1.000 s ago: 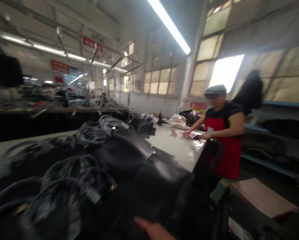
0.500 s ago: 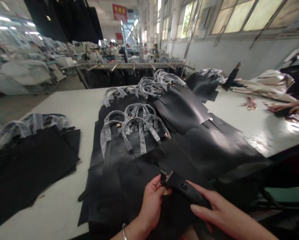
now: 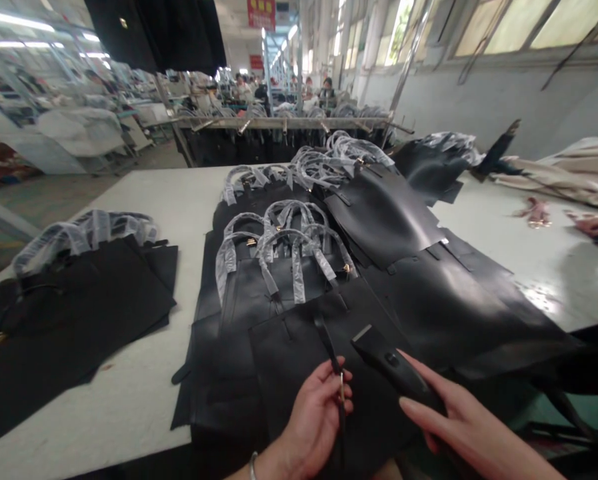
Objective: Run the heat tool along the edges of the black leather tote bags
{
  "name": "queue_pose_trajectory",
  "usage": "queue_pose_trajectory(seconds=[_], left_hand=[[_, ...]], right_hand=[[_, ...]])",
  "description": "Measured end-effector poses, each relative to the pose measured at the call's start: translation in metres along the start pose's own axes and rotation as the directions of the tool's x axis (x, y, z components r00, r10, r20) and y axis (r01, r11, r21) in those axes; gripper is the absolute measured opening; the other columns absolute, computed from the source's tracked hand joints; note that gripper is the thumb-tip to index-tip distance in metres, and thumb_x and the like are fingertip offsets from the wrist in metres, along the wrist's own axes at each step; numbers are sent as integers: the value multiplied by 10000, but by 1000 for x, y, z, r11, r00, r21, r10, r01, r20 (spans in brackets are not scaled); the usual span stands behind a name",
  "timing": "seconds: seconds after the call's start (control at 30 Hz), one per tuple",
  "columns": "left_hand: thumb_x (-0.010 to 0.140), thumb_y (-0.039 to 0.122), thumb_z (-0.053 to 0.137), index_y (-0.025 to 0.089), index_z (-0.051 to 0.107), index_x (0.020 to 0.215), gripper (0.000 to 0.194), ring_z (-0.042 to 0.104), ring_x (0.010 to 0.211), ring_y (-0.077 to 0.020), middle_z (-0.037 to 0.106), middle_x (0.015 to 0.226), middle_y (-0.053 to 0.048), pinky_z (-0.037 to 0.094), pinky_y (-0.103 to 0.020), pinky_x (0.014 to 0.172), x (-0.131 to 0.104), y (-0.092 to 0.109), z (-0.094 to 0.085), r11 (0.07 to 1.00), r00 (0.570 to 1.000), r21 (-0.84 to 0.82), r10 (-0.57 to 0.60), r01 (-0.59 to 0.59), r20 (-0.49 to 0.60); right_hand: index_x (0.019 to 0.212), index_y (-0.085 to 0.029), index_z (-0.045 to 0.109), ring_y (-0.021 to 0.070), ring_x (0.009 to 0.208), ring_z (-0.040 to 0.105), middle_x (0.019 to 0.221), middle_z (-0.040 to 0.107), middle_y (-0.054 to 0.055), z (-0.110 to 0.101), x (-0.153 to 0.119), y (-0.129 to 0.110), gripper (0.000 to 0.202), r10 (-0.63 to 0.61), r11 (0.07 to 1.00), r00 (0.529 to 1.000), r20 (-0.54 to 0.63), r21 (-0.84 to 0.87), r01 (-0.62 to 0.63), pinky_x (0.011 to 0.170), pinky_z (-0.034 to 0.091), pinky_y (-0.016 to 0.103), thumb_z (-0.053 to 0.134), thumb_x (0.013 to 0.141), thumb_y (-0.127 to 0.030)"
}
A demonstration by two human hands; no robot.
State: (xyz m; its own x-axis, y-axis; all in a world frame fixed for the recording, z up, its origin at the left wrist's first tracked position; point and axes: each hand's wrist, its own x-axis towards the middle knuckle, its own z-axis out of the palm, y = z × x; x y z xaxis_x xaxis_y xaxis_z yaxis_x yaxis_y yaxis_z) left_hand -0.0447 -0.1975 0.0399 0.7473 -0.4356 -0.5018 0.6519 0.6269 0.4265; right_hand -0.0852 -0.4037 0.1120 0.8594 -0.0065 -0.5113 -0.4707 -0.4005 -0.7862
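Observation:
My left hand [image 3: 315, 421] is closed on a narrow black strap [image 3: 325, 337] with a gold metal fitting [image 3: 341, 387] between the fingers. The strap runs up to the black leather bag panel [image 3: 289, 360] beneath. In my right hand [image 3: 453, 413] is a black electric clipper [image 3: 393, 360], its pale flat edge pointing up and left. The clipper's tip is apart from the strap, a little to its right. Behind the hands lie bag handles [image 3: 299, 247] wrapped in clear plastic.
More black bags [image 3: 379, 207] are piled on the pale table [image 3: 159, 193], with another stack [image 3: 93, 300] at left. A co-worker's hand [image 3: 596, 225] shows at the far right, near small brownish pieces [image 3: 536, 212]. Behind the table, bags hang on a rack [image 3: 279, 124].
The clipper has moved away from the strap to the right. My left hand has turned, and the strap now stretches longer with its gold fitting showing. The view has swung left.

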Motion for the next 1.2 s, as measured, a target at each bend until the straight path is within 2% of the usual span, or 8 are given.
queue_pose_trajectory(seconds=[0.13, 0.23, 0.33, 0.6, 0.77, 0.93, 1.1, 1.2], left_hand=[[767, 236, 726, 134, 622, 1107, 370, 580, 715, -117, 629, 980, -88, 458, -224, 632, -3, 0, 0, 962, 988, 227, 156, -151, -4], [758, 278, 742, 141, 611, 1133, 420, 619, 752, -150, 662, 1029, -114, 481, -237, 645, -2, 1, -4, 907, 972, 359, 236, -220, 1], [771, 334, 732, 145, 561, 1220, 517, 642, 787, -175, 676, 1085, -141, 477, -227, 613, 2, -1, -8, 864, 962, 433, 273, -258, 29], [839, 348, 647, 161, 422, 1393, 627, 639, 956, -248, 688, 1082, -126, 513, -315, 786, -3, 3, -7, 730, 942, 604, 316, -320, 116], [861, 344, 608, 193, 517, 1337, 508, 615, 705, -192, 696, 813, -51, 500, -281, 665, -4, 10, -10, 586, 918, 719, 346, -374, 196], [867, 350, 599, 159, 372, 1426, 632, 606, 725, -177, 691, 984, -95, 458, -226, 550, 2, 8, -11, 685, 946, 657, 287, -314, 152], [888, 333, 567, 176, 524, 1323, 464, 539, 613, -132, 666, 777, -40, 425, -214, 550, -3, 12, -4, 610, 926, 703, 315, -365, 208], [869, 327, 584, 171, 564, 1276, 436, 574, 666, -155, 659, 827, -62, 432, -212, 532, -2, 12, 0, 642, 931, 675, 269, -364, 247]], right_hand=[[1465, -260, 335, 166, 583, 606, 864, 705, 25, 3, -11, 2, 704, 2, 998, 999, 50, -59, 1, 513, 489, 238, 587, 826, -415], [1440, -275, 398, 246, 965, 660, 1167, 678, 53, 3, -16, -2, 668, -56, 994, 997, 55, -94, 61, 801, 551, 284, 610, 815, -380], [1402, -238, 469, 282, 1128, 601, 1193, 682, 56, 5, -17, -10, 653, -99, 987, 993, 65, -117, 106, 975, 483, 333, 641, 782, -351], [1362, -341, 509, 293, 702, 694, 722, 743, 7, 13, -14, -17, 670, -84, 990, 987, 135, -106, 98, 726, 584, 367, 666, 715, -267], [1350, -340, 523, 265, 713, 689, 824, 750, 10, 19, -7, -18, 644, -83, 991, 985, 150, -88, 96, 708, 575, 337, 665, 727, -270], [1424, -299, 421, 244, 737, 687, 916, 748, 30, 17, -2, -17, 655, -46, 998, 996, 78, -50, 50, 667, 572, 314, 614, 800, -341], [1361, -315, 516, 267, 922, 662, 952, 735, 19, 14, -6, -16, 632, -97, 993, 984, 149, -53, 106, 783, 547, 297, 670, 750, -273], [1419, -276, 436, 200, 705, 654, 877, 726, 13, 17, -2, -19, 653, -60, 998, 986, 154, -22, 64, 602, 526, 249, 625, 794, -292]])
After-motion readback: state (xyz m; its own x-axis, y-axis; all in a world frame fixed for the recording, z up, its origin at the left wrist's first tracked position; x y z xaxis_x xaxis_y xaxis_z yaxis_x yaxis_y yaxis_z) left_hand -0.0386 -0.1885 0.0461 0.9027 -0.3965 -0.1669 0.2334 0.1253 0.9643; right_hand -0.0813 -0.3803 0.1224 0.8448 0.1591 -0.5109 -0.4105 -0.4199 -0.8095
